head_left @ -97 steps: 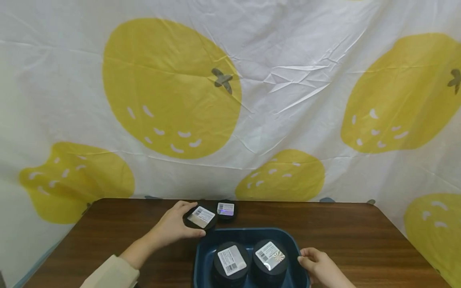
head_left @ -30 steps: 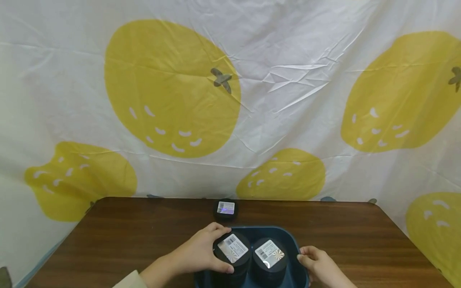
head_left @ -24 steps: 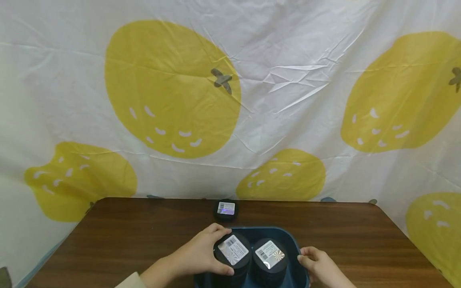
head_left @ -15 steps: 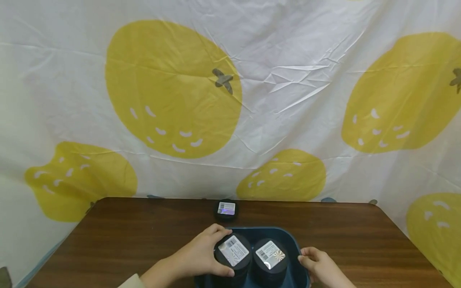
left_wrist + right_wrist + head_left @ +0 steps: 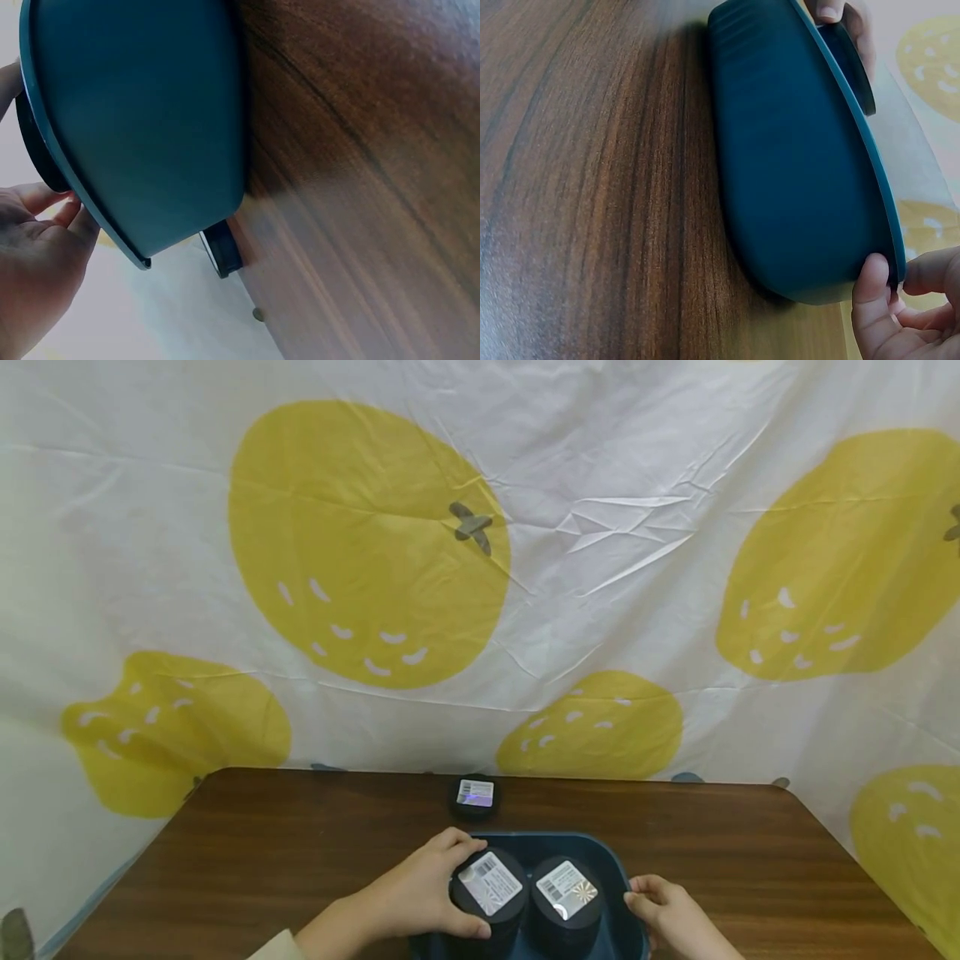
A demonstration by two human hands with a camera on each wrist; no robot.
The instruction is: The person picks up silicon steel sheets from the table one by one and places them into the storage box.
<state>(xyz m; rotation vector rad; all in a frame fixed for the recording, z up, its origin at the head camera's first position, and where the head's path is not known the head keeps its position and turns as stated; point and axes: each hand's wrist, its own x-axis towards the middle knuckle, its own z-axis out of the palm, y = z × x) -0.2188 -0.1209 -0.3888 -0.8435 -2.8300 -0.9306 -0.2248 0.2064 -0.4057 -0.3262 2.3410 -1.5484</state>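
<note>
My left hand [image 5: 420, 889] grips a round black container [image 5: 491, 885], thumb on its near side and fingers on its far side. A white barcode label faces up on it. This container sits over the left half of a deep blue plastic bin [image 5: 558, 840]; in the left wrist view its dark edge [image 5: 34, 142] stands above the rim. Beside it in the bin is a second round black container [image 5: 566, 902] with a similar label. My right hand [image 5: 675, 914] pinches the bin's right rim between thumb and fingers, seen closely in the right wrist view. The bin's front is out of frame.
Another labelled black container [image 5: 474, 797] lies near the back edge of the brown wooden table [image 5: 315, 827], behind the bin. A white cloth [image 5: 615, 485] printed with yellow fruit hangs behind the table.
Since the oldest frame, my left hand has brought its black container from the table's back over to the left one in the bin. My right hand stays on the rim. The last second shows almost no movement.
</note>
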